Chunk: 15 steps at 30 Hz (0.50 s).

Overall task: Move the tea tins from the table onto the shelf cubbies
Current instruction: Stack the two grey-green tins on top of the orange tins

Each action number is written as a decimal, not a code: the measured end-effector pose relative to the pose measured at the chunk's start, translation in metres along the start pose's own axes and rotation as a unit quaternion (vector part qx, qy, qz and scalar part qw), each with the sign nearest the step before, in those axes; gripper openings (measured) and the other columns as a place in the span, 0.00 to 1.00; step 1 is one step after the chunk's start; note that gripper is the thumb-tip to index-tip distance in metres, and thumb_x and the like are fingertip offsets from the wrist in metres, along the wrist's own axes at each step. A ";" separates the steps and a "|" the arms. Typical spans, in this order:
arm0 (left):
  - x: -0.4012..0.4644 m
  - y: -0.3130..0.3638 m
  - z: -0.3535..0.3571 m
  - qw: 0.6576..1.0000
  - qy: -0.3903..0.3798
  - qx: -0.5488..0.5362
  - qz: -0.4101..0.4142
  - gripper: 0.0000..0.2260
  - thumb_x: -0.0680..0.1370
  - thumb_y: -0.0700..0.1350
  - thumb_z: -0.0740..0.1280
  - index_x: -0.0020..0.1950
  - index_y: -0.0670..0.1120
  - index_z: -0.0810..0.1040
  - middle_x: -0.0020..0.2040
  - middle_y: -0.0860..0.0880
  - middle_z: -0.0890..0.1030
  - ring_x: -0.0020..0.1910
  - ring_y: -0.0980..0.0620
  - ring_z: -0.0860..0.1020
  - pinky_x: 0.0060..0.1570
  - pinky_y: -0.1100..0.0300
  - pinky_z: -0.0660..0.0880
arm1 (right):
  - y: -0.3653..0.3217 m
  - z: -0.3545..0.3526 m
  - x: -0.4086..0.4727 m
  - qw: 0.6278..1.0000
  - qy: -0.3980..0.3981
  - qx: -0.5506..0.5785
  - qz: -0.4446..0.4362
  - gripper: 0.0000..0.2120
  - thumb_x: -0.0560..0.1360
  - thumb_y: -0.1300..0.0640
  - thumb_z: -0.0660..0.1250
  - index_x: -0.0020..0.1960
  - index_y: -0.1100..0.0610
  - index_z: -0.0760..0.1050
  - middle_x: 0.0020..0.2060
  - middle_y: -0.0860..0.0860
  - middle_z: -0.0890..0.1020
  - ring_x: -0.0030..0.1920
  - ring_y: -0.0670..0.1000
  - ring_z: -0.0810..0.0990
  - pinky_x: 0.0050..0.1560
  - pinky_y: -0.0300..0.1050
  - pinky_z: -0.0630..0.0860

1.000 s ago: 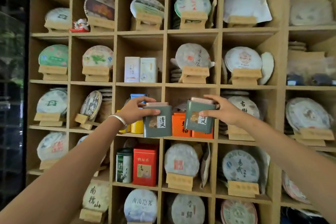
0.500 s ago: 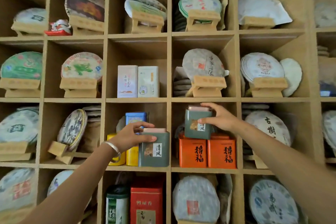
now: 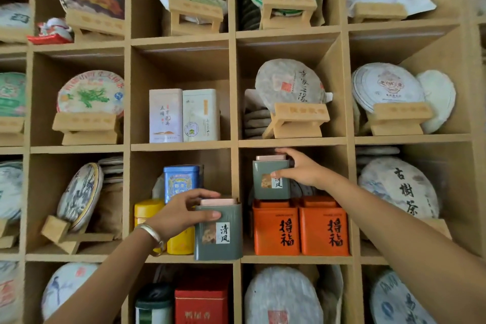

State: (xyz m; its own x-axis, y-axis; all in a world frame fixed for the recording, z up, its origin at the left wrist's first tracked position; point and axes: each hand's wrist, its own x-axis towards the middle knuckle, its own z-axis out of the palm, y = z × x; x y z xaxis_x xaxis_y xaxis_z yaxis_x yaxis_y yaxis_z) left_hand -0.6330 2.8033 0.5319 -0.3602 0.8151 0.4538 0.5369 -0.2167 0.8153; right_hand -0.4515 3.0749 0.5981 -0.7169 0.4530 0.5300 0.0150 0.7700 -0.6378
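Note:
Two grey-green tea tins with pink lids and white labels are in the wooden shelf's middle cubbies. The left tin [image 3: 218, 231] stands at the front of a cubby floor, beside a yellow tin [image 3: 150, 212] and a blue tin [image 3: 181, 183]. My left hand [image 3: 181, 214] grips its upper left side, fingers over the lid. The right tin [image 3: 271, 179] rests on top of the left of two orange tins [image 3: 276, 227]. My right hand [image 3: 299, 168] holds its right side and top.
The wooden shelf [image 3: 234, 144] is a grid of cubbies holding round wrapped tea cakes on wooden stands. Two white boxes [image 3: 184, 116] stand in the cubby above. A red tin [image 3: 201, 305] and a dark green tin [image 3: 153, 302] sit below.
The view has moved closer to the shelf. Both tins went from held in the air into the cubbies: the left one onto the cubby floor, the right one onto an orange tin.

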 end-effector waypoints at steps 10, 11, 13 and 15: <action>0.006 -0.005 0.017 1.000 0.002 0.005 0.006 0.16 0.69 0.38 0.75 0.56 0.48 0.81 0.48 0.50 0.84 0.49 0.54 0.82 0.47 0.62 0.80 | 0.026 0.003 0.013 1.000 -0.027 -0.008 0.004 0.34 0.67 0.52 0.77 0.69 0.45 0.66 0.60 0.47 0.71 0.59 0.47 0.73 0.49 0.36 0.76; 0.008 -0.005 0.018 1.000 0.002 0.007 0.008 0.16 0.69 0.38 0.75 0.56 0.48 0.82 0.48 0.51 0.84 0.49 0.54 0.82 0.46 0.62 0.80 | 0.027 0.002 0.014 1.000 -0.026 -0.011 0.002 0.34 0.67 0.52 0.77 0.69 0.45 0.66 0.61 0.47 0.71 0.60 0.48 0.73 0.52 0.39 0.76; 0.010 -0.006 0.020 1.000 0.003 0.005 0.009 0.16 0.70 0.38 0.75 0.56 0.49 0.81 0.49 0.50 0.84 0.50 0.54 0.82 0.47 0.62 0.80 | 0.026 0.001 0.015 1.000 -0.026 -0.016 -0.002 0.34 0.66 0.51 0.77 0.68 0.45 0.67 0.63 0.49 0.72 0.61 0.49 0.73 0.57 0.44 0.76; 0.011 -0.007 0.021 1.000 0.001 0.002 0.008 0.17 0.70 0.39 0.75 0.57 0.48 0.81 0.50 0.48 0.84 0.51 0.52 0.82 0.47 0.62 0.80 | 0.026 0.001 0.016 0.999 -0.029 -0.015 -0.002 0.35 0.66 0.51 0.78 0.68 0.45 0.67 0.63 0.49 0.72 0.62 0.50 0.73 0.61 0.49 0.75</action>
State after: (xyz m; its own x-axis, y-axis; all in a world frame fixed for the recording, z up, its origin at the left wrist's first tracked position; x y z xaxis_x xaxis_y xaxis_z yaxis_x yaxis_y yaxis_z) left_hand -0.6248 2.8257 0.5233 -0.3538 0.8101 0.4675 0.5462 -0.2268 0.8064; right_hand -0.4634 3.1022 0.5893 -0.7556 0.4243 0.4990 0.0327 0.7853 -0.6183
